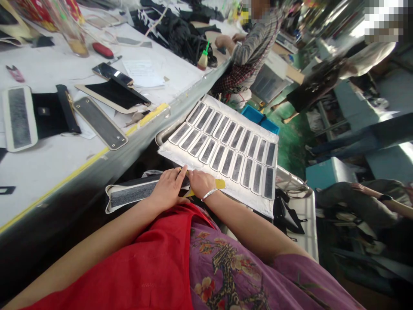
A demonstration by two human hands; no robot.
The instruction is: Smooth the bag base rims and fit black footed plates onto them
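Observation:
My left hand (168,186) lies on a long pale strip with a dark grey middle (132,194) resting across my lap; its fingers are together and pressed down on the strip's right end. My right hand (200,183), with a silver bracelet at the wrist, is curled closed on a yellow flat tool (219,184) whose end pokes out to the right. Both hands meet at the strip's end. Just beyond them a white board (232,189) carries two rows of several similar grey strips (226,148).
A white worktable (48,163) with a yellow edge runs along the left, holding more strips, black pieces, a phone (112,73) and a glue bottle (203,58). A person in a checked top sits at its far end; others sit at right. Blue bins (260,118) stand on the green floor.

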